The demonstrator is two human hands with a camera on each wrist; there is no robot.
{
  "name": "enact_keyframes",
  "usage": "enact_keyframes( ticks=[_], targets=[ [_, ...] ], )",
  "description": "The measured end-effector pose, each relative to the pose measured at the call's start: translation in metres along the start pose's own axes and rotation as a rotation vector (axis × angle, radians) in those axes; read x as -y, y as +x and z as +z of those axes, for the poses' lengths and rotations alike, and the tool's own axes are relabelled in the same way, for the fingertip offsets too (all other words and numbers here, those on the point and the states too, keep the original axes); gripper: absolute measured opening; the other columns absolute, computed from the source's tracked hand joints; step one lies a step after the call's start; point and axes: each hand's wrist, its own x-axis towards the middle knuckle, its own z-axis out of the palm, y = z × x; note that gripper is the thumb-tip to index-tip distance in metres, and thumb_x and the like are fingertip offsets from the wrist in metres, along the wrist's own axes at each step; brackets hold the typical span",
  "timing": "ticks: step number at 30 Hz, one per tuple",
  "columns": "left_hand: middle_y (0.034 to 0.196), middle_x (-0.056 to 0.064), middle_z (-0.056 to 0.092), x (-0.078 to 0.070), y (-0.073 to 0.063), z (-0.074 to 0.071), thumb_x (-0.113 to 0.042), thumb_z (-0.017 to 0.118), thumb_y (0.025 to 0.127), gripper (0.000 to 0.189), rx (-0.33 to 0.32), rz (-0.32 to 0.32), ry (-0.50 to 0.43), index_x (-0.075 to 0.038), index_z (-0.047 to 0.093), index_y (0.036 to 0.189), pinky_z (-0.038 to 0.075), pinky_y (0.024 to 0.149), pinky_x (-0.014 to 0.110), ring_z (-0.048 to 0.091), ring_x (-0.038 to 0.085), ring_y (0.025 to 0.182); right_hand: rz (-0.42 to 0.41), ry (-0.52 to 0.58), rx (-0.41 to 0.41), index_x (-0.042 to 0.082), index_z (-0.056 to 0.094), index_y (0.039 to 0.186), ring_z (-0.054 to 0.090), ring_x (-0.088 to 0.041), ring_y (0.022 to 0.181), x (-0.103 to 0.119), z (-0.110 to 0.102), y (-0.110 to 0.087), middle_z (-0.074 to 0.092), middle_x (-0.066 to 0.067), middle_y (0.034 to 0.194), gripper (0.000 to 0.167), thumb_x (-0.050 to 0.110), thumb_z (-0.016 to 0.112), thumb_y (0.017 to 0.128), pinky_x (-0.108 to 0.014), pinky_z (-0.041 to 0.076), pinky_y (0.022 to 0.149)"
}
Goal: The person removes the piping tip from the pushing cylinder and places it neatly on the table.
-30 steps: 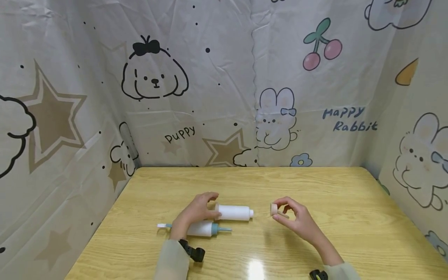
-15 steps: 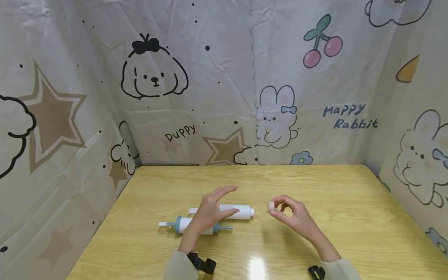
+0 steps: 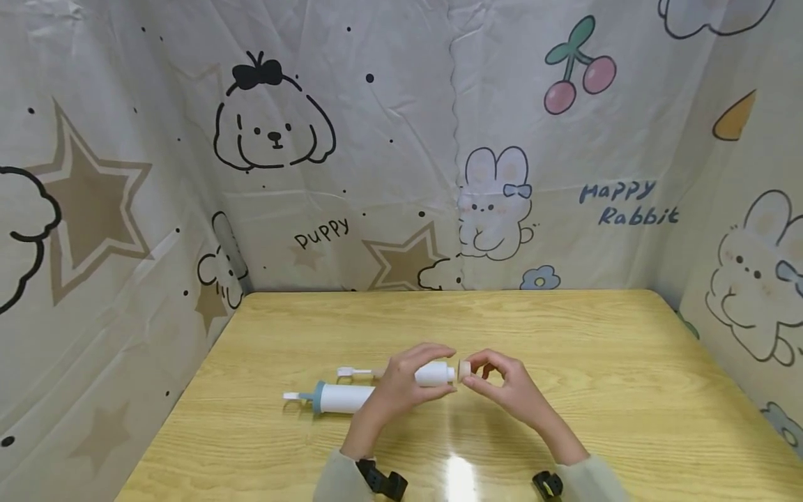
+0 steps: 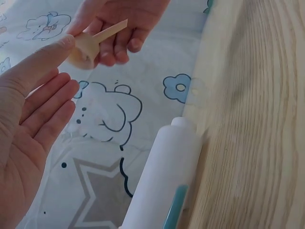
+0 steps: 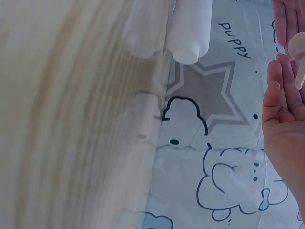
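My right hand (image 3: 516, 392) pinches a beige cap (image 3: 464, 371) between thumb and fingertips. In the left wrist view, a thin spout sticks out of the cap (image 4: 83, 50). Just left of it, my left hand (image 3: 401, 382) reaches over with extended fingers and thumb spread apart; its thumb overlaps the cap's rim in the left wrist view, and whether they touch I cannot tell. Below and behind the left hand, a white tube-shaped bottle (image 3: 431, 374) with a narrow neck lies on its side, partly hidden.
Nearer the front lies a second white bottle (image 3: 345, 399) with a teal collar, its right end hidden by the left arm. A white brush-like tip (image 3: 345, 371) extends left of the first bottle. Patterned cloth (image 3: 389, 139) surrounds the wooden table (image 3: 564, 328).
My left hand has left the bottle's left end and moved right toward the cap. My right hand has carried the cap left, so the two hands are now close together.
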Motion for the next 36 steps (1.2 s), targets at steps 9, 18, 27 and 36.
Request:
enact_keyframes(
  ticks=[9, 18, 27, 36],
  targets=[
    [0.111, 0.006, 0.072, -0.002, 0.002, 0.003, -0.014, 0.081, 0.079, 0.037, 0.004, 0.016, -0.016, -0.008, 0.069, 0.114, 0.059, 0.089, 0.026, 0.069, 0.018, 0.104, -0.01, 0.012, 0.015, 0.014, 0.069, 0.103, 0.058, -0.001, 0.084, 0.007, 0.006, 0.001, 0.071, -0.002, 0.096, 0.015, 0.007, 0.068, 0.089, -0.023, 0.05, 0.074],
    [0.109, 0.006, 0.073, -0.002, 0.004, 0.0, -0.014, 0.081, 0.078, 0.034, -0.032, -0.019, -0.027, -0.008, 0.072, 0.111, 0.061, 0.084, 0.029, 0.07, 0.019, 0.102, 0.158, 0.213, 0.092, -0.002, 0.059, 0.121, 0.061, -0.002, 0.097, 0.0, -0.006, -0.003, 0.065, 0.012, 0.107, 0.026, 0.013, 0.049, 0.102, -0.024, 0.053, 0.082],
    [0.108, 0.005, 0.073, -0.002, 0.004, -0.006, -0.014, 0.082, 0.077, 0.035, -0.058, -0.004, -0.021, -0.007, 0.072, 0.111, 0.057, 0.091, 0.022, 0.07, 0.018, 0.102, 0.323, 0.436, 0.259, 0.011, 0.065, 0.106, 0.064, -0.007, 0.086, -0.012, -0.014, -0.009, 0.068, 0.007, 0.095, 0.027, 0.024, 0.042, 0.106, -0.032, 0.056, 0.081],
    [0.108, 0.005, 0.073, -0.002, 0.0, -0.005, -0.015, 0.083, 0.077, 0.037, -0.048, -0.032, -0.033, -0.007, 0.072, 0.111, 0.057, 0.092, 0.024, 0.07, 0.018, 0.102, 0.336, 0.428, 0.192, 0.009, 0.063, 0.095, 0.059, -0.013, 0.074, -0.015, -0.01, -0.013, 0.066, 0.008, 0.081, 0.022, 0.022, 0.048, 0.104, -0.032, 0.053, 0.074]
  ],
)
